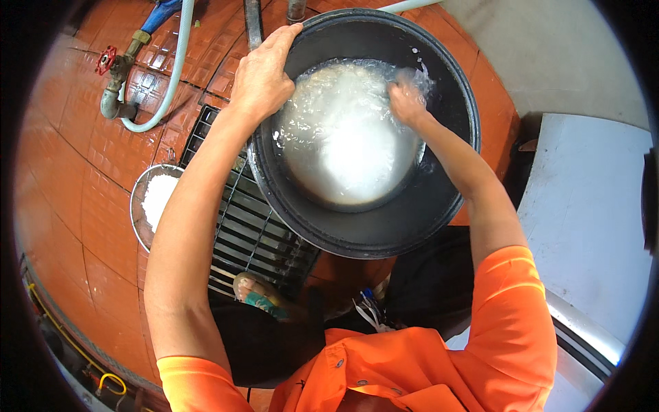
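A large round black pot [357, 237] stands in front of me, tilted toward me, with cloudy whitish water [329, 137] inside. My left hand [264, 79] grips its rim at the upper left. Inside the pot, my right hand [408, 99] is in the water near the far right wall. Motion and splashing smear its fingers, so I cannot tell what they hold. The water's surface is rippled, and bright glare hides whatever lies under it. To the left, a round mesh strainer [139, 225] holds white grains that look like rice [159, 198].
Under the pot's left side runs a black metal drain grate [240, 240], set in wet orange floor tiles [89, 206]. A pipe with a red valve [106, 60] and a pale hose [180, 62] stand at the upper left. A white metal panel [590, 206] is on the right.
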`<move>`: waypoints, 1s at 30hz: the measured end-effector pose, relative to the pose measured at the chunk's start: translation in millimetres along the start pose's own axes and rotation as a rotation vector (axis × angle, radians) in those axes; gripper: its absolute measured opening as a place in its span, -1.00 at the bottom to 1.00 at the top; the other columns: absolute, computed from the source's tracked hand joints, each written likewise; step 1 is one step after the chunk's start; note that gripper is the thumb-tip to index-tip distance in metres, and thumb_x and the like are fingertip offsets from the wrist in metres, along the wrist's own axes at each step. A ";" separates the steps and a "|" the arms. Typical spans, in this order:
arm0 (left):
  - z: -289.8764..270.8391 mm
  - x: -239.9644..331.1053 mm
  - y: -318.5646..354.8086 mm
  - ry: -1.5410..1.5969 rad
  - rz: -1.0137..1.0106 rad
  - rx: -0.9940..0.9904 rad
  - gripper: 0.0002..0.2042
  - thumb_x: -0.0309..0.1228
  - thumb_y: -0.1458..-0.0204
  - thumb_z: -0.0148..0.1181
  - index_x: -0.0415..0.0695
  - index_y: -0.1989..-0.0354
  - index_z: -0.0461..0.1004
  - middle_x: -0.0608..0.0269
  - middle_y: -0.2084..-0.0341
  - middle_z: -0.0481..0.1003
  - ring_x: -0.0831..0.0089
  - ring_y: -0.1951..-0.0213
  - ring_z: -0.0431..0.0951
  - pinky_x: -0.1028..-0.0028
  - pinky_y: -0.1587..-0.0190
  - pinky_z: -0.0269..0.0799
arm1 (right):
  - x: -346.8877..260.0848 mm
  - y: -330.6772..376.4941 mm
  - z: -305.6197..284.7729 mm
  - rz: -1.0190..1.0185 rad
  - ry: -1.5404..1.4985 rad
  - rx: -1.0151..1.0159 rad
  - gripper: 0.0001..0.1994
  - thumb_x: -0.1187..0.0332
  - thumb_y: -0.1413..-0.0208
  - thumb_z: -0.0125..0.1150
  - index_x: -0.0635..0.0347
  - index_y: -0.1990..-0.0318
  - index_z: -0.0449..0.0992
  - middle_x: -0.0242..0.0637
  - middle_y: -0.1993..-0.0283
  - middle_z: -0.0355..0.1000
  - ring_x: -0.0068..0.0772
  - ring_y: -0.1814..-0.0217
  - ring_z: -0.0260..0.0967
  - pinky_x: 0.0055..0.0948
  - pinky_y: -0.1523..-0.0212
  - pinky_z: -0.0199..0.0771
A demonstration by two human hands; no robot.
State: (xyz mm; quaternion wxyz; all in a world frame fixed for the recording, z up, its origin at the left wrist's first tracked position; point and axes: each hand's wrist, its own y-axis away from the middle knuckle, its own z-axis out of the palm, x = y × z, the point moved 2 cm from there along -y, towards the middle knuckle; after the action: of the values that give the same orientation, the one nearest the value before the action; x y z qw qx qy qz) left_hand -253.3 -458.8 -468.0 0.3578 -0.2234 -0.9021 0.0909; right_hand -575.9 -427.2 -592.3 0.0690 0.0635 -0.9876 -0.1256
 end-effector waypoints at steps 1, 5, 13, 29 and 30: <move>-0.3 0.0 1.3 0.012 -0.018 -0.005 -0.35 -0.76 0.25 -0.11 -0.07 -0.16 0.24 0.00 -0.10 0.31 0.05 -0.10 0.33 0.22 -0.16 0.25 | 1.5 11.9 -4.0 0.044 0.000 -0.122 -0.76 0.44 -0.04 -0.05 0.25 0.17 0.47 0.18 -0.08 0.22 0.16 -0.08 0.29 -0.11 -0.07 0.36; -3.9 -1.1 2.6 -0.004 -0.049 -0.017 -0.35 -0.76 0.24 -0.11 -0.07 -0.16 0.23 0.02 -0.12 0.30 0.05 -0.10 0.33 0.22 -0.15 0.25 | 0.6 65.7 -0.6 0.142 0.072 -0.378 -0.70 0.52 0.06 0.08 0.45 0.13 0.34 0.32 0.00 0.23 0.16 0.05 0.38 -0.19 0.05 0.48; -0.7 -3.2 4.6 -0.022 -0.054 -0.015 -0.33 -0.77 0.24 -0.11 -0.05 -0.18 0.21 0.07 -0.14 0.28 0.05 -0.10 0.33 0.21 -0.16 0.25 | -89.7 142.5 10.7 -0.174 -0.136 -0.374 -0.60 0.61 0.18 0.11 0.49 0.12 0.19 0.28 0.09 0.22 0.16 0.15 0.40 -0.18 0.23 0.53; 4.5 -4.7 2.2 -0.060 0.051 0.047 -0.31 -0.77 0.28 -0.09 0.00 -0.17 0.24 0.06 -0.09 0.32 0.06 -0.08 0.35 0.22 -0.14 0.28 | -97.1 -14.6 -32.0 -0.230 -0.248 0.044 -0.70 0.57 0.10 0.02 0.16 0.14 0.40 -0.02 0.02 0.30 0.01 -0.05 0.28 -0.09 0.02 0.38; 3.3 -4.8 1.7 -0.087 0.033 0.031 -0.32 -0.75 0.27 -0.08 -0.01 -0.17 0.23 0.08 -0.10 0.31 0.06 -0.07 0.36 0.21 -0.13 0.29 | -82.0 -15.4 -33.4 -0.219 -0.213 0.055 -0.73 0.57 0.09 0.03 0.16 0.16 0.42 -0.04 0.02 0.30 0.00 -0.06 0.27 -0.08 -0.02 0.35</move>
State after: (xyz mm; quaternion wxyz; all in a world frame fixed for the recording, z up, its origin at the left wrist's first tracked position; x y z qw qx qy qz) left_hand -251.9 -459.6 -473.9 0.3199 -0.2285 -0.9116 0.1205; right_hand -488.5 -438.3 -574.0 -0.0523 0.1589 -0.9796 -0.1112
